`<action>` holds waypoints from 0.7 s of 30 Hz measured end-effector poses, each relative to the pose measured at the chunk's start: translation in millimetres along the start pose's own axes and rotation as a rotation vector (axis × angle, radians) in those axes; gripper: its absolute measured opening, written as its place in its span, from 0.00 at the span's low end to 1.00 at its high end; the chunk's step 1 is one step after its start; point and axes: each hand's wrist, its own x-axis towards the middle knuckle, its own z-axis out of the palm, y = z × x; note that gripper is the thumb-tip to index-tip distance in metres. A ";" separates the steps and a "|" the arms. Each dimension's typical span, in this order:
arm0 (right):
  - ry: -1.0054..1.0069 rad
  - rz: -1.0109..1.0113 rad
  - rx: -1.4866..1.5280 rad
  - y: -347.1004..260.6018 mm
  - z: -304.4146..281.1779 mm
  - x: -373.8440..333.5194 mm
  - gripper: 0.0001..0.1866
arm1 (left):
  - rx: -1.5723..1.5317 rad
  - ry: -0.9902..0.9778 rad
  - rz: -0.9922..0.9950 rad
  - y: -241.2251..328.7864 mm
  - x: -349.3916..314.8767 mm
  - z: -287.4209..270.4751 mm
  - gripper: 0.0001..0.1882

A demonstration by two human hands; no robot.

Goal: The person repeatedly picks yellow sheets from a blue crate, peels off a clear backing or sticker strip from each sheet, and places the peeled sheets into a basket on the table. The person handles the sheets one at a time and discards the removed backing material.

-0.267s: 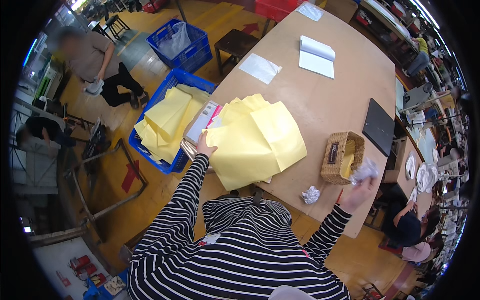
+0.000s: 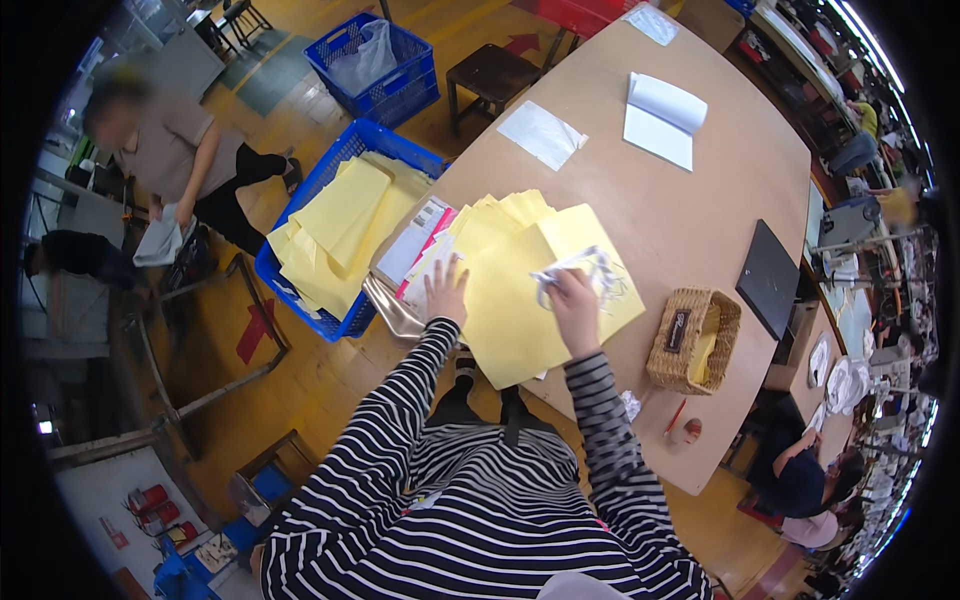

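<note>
A fanned stack of large yellow paper sheets lies at the near left of the table. My left hand rests on the stack's left side, fingers spread and holding nothing. Over the right part of the stack, my right hand is closed on a crumpled whitish wad. Dark lines or strands show on it; motion blur hides whether it is paper or plastic. Under the left edge of the sheets are white and pink printed papers. A shiny gold-coloured pouch or bag sits by the table edge.
A blue crate with more yellow sheets stands left of the table. Right of the stack are a wicker basket, a crumpled white ball and a red pencil. Farther off lie an open notebook and a black folder.
My right hand has carried the crumpled wad left, from beside the basket to above the yellow sheets. My left hand has shifted from the stack's edge to lie flat on it.
</note>
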 end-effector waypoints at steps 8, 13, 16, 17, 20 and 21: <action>0.004 0.115 -0.535 158.2 125.6 55.4 0.08 | 0.077 -0.118 0.041 39.1 20.2 21.4 0.31; -0.114 0.147 -0.429 186.4 112.0 47.8 0.10 | -0.164 -0.227 0.263 72.4 35.2 23.5 0.44; -0.210 0.137 -0.540 185.4 90.6 33.9 0.09 | -0.156 -0.279 0.235 76.4 31.5 34.7 0.47; -0.234 0.147 -0.577 183.4 83.8 25.6 0.08 | -0.133 -0.297 0.236 77.6 30.5 37.4 0.47; -0.294 0.239 -0.580 174.1 61.5 -0.3 0.08 | -0.128 -0.312 0.256 75.2 30.9 40.0 0.52; -0.332 0.327 -0.604 172.2 55.9 0.1 0.08 | -0.134 -0.344 0.262 74.5 32.6 39.1 0.54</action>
